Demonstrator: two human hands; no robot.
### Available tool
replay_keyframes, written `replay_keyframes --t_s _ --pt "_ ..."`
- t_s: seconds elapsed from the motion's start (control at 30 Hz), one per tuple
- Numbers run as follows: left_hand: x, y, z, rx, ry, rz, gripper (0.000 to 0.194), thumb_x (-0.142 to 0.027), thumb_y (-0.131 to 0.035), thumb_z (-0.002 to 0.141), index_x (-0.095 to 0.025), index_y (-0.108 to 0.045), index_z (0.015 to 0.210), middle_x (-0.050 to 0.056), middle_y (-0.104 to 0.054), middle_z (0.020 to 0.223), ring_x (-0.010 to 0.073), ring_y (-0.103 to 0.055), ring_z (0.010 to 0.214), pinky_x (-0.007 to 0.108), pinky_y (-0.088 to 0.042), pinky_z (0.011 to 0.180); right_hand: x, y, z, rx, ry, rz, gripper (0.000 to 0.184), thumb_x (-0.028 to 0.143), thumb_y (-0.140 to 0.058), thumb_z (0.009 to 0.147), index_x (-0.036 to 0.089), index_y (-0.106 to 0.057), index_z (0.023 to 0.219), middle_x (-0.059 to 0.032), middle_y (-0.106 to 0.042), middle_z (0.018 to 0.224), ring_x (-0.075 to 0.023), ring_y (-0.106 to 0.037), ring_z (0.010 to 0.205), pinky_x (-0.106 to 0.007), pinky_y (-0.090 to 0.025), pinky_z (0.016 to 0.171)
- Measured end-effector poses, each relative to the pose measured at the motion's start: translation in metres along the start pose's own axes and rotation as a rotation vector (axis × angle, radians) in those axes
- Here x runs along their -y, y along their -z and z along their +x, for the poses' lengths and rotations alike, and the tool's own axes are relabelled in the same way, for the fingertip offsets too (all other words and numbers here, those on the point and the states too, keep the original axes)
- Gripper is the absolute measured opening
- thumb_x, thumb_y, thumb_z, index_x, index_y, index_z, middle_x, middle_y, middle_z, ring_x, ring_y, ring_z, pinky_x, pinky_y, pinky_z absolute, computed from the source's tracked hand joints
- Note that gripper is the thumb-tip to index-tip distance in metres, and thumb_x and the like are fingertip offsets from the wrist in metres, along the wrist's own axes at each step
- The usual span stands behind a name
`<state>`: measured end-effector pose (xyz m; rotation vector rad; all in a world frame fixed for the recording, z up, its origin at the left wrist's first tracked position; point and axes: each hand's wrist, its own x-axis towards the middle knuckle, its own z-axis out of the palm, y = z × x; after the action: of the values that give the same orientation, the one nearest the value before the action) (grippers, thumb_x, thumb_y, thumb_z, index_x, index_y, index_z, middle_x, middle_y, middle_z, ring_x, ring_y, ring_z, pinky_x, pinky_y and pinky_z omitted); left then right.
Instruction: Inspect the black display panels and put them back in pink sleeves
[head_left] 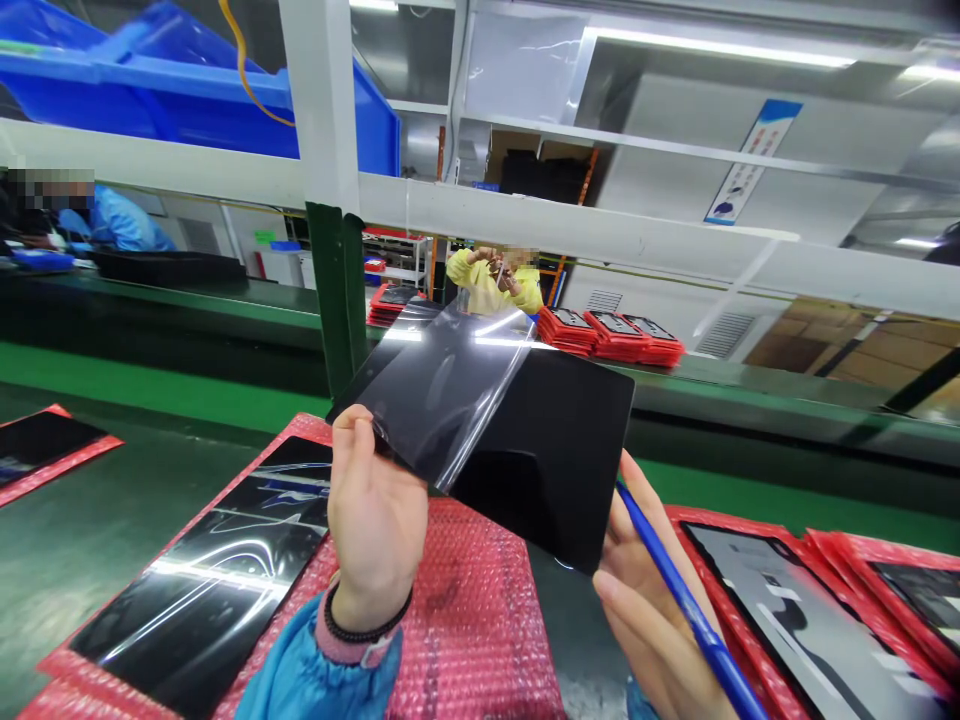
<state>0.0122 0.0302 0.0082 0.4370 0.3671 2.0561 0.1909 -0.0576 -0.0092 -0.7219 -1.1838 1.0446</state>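
Note:
A black glossy screen panel [566, 440] is held up, tilted, in front of me. Clear protective film [450, 380] lies over its left part, with a creased edge running across the panel. My left hand [379, 520] is closed on the panel's left end, where the film is; I cannot tell whether the fingers grip film, panel or both. My right hand [645, 590] grips the panel's right edge and also has a blue pen-like stick [679, 590] between its fingers. Below the panel is a red bubble-wrap sheet [480, 610].
On the left, another film-covered screen panel [217, 570] lies on red bubble wrap, with a dark panel [45, 440] farther off. To the right are grey-backed panels [795, 620] on red wrap. Red stacks [630, 340] stand across the line, near a person in yellow [487, 280].

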Motion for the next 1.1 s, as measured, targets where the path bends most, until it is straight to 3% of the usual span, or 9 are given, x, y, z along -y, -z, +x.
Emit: replay_keyframes --t_s 0.23,0.33,0.47,0.63,0.83,0.97,1.1 --pt "-0.003 -0.002 0.003 -0.021 0.006 -0.032 0.007 -0.02 -0.06 0.087 -0.021 -0.065 0.083 -0.004 -0.067 0.084 0.0083 -0.062 0.08 0.019 -0.05 0.081 0.007 -0.01 -0.002 -0.006 -0.037 0.098 0.068 0.03 -0.068 0.079 0.037 -0.041 0.141 -0.0059 -0.054 0.141 -0.0302 -0.05 0.129 -0.051 -0.042 0.102" --pt "-0.004 -0.001 0.004 -0.037 -0.025 0.001 0.001 -0.021 -0.067 0.082 -0.02 -0.065 0.082 -0.006 -0.064 0.079 0.0069 -0.061 0.074 0.017 -0.049 0.078 0.009 -0.017 -0.004 -0.059 -0.074 0.061 0.067 0.034 -0.073 0.074 0.038 -0.047 0.135 -0.0063 -0.064 0.129 -0.031 -0.054 0.125 -0.052 -0.045 0.097" --pt "-0.003 0.001 0.005 -0.058 -0.052 0.042 0.005 -0.021 -0.07 0.079 -0.02 -0.066 0.081 -0.007 -0.063 0.077 0.0056 -0.06 0.072 0.014 -0.046 0.076 0.013 -0.02 -0.004 -0.088 -0.138 -0.032 0.05 0.037 -0.075 0.069 0.032 -0.063 0.118 -0.0072 -0.072 0.11 -0.032 -0.058 0.119 -0.047 -0.05 0.092" --pt "-0.002 0.002 0.006 -0.03 -0.002 0.036 0.004 -0.022 -0.067 0.081 -0.022 -0.065 0.084 -0.006 -0.063 0.082 0.0082 -0.061 0.079 0.019 -0.048 0.081 0.014 -0.019 -0.004 -0.143 -0.159 -0.048 0.047 0.037 -0.075 0.069 0.028 -0.067 0.115 -0.0072 -0.074 0.103 -0.0323 -0.064 0.11 -0.044 -0.054 0.087" --pt "0.0 0.003 0.012 -0.034 -0.066 0.089 0.002 -0.02 -0.065 0.079 -0.021 -0.066 0.081 -0.005 -0.064 0.08 0.008 -0.06 0.077 0.016 -0.047 0.078 0.01 -0.022 -0.008 -0.246 -0.105 -0.04 0.038 0.034 -0.08 0.065 0.028 -0.073 0.103 -0.0049 -0.076 0.101 -0.0309 -0.068 0.103 -0.043 -0.053 0.09" --pt "0.001 0.005 0.018 -0.081 -0.06 0.083 0.006 -0.017 -0.061 0.079 -0.019 -0.067 0.079 -0.004 -0.063 0.082 0.0077 -0.059 0.082 0.016 -0.045 0.083 0.01 -0.021 -0.01 -0.206 -0.119 -0.063 0.037 0.039 -0.079 0.067 0.029 -0.073 0.102 -0.0041 -0.074 0.108 -0.03 -0.066 0.106 -0.042 -0.051 0.094" --pt "0.004 0.009 0.027 -0.068 -0.104 0.158 0.005 -0.015 -0.061 0.076 -0.018 -0.066 0.076 -0.002 -0.061 0.082 0.0098 -0.059 0.087 0.018 -0.043 0.09 0.012 -0.019 -0.009 -0.201 -0.081 -0.082 0.029 0.04 -0.075 0.071 0.028 -0.074 0.097 -0.0045 -0.075 0.098 -0.0287 -0.069 0.095 -0.041 -0.052 0.088"
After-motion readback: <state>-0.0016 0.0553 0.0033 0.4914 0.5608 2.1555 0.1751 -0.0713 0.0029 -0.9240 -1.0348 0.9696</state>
